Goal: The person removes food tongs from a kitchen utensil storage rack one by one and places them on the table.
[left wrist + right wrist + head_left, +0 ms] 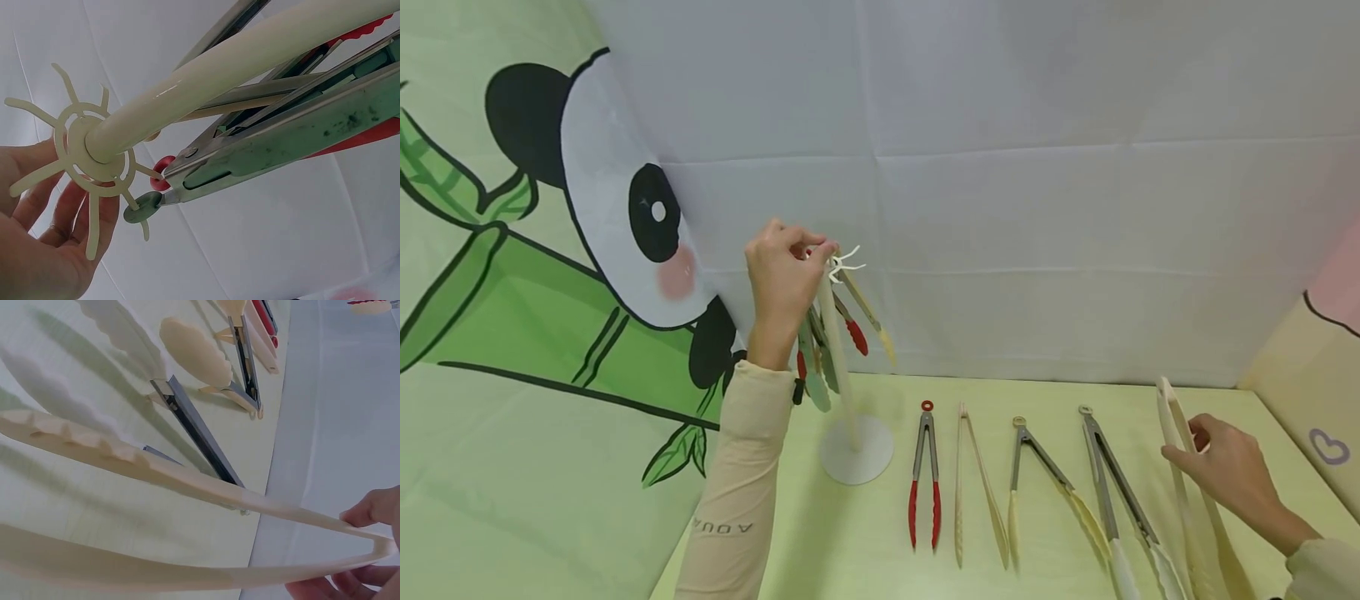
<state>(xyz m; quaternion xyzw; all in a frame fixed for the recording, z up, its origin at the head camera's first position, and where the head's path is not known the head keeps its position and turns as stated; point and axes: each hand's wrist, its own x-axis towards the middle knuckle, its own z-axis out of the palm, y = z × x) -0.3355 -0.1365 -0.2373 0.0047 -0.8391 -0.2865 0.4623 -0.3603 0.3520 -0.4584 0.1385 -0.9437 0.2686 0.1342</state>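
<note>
While four tongs [925,475] lie between, left fingers [808,247] pinch the rack [842,350]; right fingers [1180,454] grip cream tongs [1180,467].

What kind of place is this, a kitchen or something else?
Probably a staged tabletop set rather than a real kitchen: plain white cloth and a cartoon panda backdrop wall in a pale green table, where tongs lie in a row beside a hanging rack.
</note>
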